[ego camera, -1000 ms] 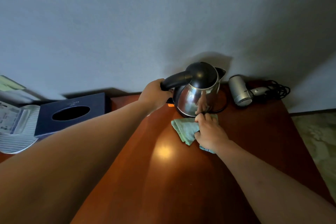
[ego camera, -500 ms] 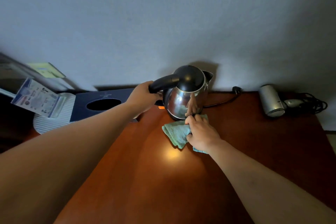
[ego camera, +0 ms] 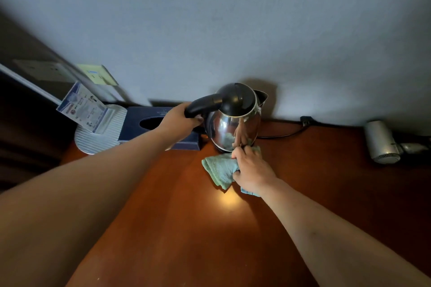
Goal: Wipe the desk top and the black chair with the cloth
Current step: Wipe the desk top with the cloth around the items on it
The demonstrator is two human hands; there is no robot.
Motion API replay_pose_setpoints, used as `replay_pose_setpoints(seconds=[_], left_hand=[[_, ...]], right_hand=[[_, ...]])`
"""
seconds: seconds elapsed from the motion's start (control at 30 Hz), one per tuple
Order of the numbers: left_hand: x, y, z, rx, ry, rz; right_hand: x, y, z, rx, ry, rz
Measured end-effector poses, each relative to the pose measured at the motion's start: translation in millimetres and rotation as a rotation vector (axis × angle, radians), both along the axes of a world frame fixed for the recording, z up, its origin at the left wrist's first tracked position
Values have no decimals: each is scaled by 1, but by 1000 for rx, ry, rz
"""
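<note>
Pressing the green cloth point(ego camera: 220, 169) onto the desk point(ego camera: 186, 228), the right hand point(ego camera: 253, 170) bunches it under curled fingers, beside the kettle point(ego camera: 235, 121); the left hand point(ego camera: 180, 121) grips the kettle's handle.

The glossy brown counter point(ego camera: 186, 228) carries a crumpled green cloth point(ego camera: 220, 169), a dark blue tissue box point(ego camera: 144, 123), a ribbed silver stand point(ego camera: 98, 140), and a silver hairdryer point(ego camera: 382, 144) at its right end.
</note>
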State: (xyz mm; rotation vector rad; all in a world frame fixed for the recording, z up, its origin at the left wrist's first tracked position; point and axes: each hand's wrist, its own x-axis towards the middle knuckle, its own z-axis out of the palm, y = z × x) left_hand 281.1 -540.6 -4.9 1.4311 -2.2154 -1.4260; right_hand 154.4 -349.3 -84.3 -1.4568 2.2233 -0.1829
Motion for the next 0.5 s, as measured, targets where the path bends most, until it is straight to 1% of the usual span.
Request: replay_pose_setpoints(seconds=[0.17, 0.23, 0.3, 0.33, 0.4, 0.47, 0.5], left_hand=[[2, 2, -6, -31, -57, 1], [3, 11, -9, -57, -168, 65], [4, 27, -11, -88, -360, 120], [3, 36, -14, -71, -442, 95], [-1, 59, -13, 9, -532, -59], [-11, 85, -13, 90, -530, -220], [-17, 97, -16, 92, -501, -304]], right_hand=[[-2, 4, -2, 14, -9, 8], [-2, 8, 0, 23, -18, 0], [-3, 15, 2, 37, -21, -8], [-4, 20, 3, 44, -18, -10], [-10, 29, 5, 65, -7, -19], [-17, 41, 6, 81, 12, -40], [-22, 49, 7, 85, 23, -55]])
